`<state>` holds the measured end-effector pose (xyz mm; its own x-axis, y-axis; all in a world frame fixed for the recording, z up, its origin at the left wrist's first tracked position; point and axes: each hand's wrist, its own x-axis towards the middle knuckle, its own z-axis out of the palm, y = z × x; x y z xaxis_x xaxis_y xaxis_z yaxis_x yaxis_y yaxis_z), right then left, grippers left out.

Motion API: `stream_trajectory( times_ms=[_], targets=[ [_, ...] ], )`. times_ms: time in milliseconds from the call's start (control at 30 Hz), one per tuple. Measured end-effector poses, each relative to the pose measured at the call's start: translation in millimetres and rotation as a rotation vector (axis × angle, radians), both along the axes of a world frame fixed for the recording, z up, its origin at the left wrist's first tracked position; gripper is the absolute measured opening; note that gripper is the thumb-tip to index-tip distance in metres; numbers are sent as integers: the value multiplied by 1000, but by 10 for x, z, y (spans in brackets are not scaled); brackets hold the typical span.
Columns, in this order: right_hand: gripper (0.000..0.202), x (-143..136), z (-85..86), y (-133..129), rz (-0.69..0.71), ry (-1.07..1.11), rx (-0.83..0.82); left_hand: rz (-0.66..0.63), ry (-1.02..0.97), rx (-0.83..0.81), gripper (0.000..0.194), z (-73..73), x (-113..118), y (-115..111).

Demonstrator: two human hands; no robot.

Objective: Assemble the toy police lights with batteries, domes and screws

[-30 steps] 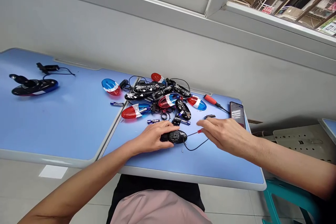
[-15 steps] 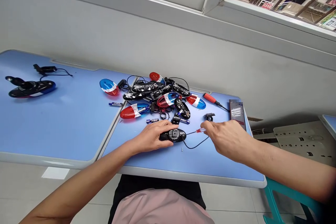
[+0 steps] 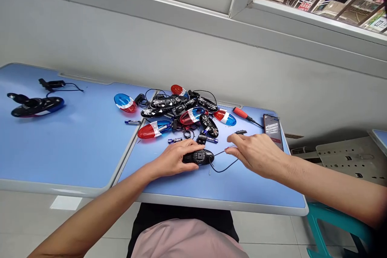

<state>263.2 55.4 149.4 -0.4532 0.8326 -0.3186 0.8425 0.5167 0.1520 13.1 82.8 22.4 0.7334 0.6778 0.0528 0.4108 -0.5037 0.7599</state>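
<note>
My left hand (image 3: 178, 157) is closed around a black oval light housing (image 3: 200, 156), pressing it to the blue table. In my right hand (image 3: 250, 149) is a screwdriver (image 3: 220, 153); its thin shaft points left at the housing's right end, and my fingers hide most of the handle. A black cable (image 3: 225, 170) loops from the housing towards my right hand. One small screw (image 3: 209, 172) stands on the table just in front of the housing. Behind my right hand a black clip (image 3: 241, 132) is partly covered.
Behind my hands lies a pile of black housings (image 3: 165, 102), red-and-blue lenses (image 3: 155, 130) and batteries (image 3: 175, 140). A red-handled screwdriver (image 3: 243, 115) and a phone (image 3: 273, 131) are at the right. An assembled light (image 3: 38, 107) sits far left. The wall (image 3: 121, 48) borders the table's back.
My right hand has shifted slightly left and its fingers have changed position on the screwdriver handle, now covering more of it. My left hand and the housing stay in place.
</note>
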Motion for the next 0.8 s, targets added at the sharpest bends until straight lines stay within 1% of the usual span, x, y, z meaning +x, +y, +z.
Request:
stream_trajectory(
  times_ms=[67,133,167,267,300,333,400,467,500,533,600,667,700,733,800],
  targets=[
    [24,8,-4,-11,94,72,-68,-3,-3,0,56,3,-1,1],
    [24,17,-27,-23,162,89,-87,-4,-7,4,56,3,-1,1],
    [27,16,-40,-26,156,70,-71,-3,-8,6,56,1,-1,1],
    [45,-4,-51,-17,39,18,18,0,-6,6,56,-5,0,2],
    [45,-8,-47,-13,22,39,27,-1,-4,6,56,-7,0,2],
    [40,-6,-43,-11,28,85,26,0,-3,6,57,-8,-1,2],
    [28,16,-54,-18,90,205,-2,-1,-3,6,57,-8,-2,1],
    [27,49,-102,-33,154,297,-23,-5,-5,9,57,-5,-3,-1],
    [29,61,-137,-39,160,323,-15,-7,-5,11,57,-2,-3,-1],
    [34,67,-174,-40,141,333,9,-8,-4,12,56,-1,-3,-2],
    [46,57,-233,-28,36,315,79,-7,-1,15,56,1,-2,-1],
    [48,29,-250,-3,-78,323,107,-7,2,14,56,0,-1,0],
    [44,17,-241,9,-97,365,86,-7,3,12,57,0,-1,1],
    [38,11,-224,17,-82,430,44,-7,3,9,57,0,-1,1],
    [29,21,-185,13,16,565,-69,-9,0,3,57,3,-1,0]
  ],
)
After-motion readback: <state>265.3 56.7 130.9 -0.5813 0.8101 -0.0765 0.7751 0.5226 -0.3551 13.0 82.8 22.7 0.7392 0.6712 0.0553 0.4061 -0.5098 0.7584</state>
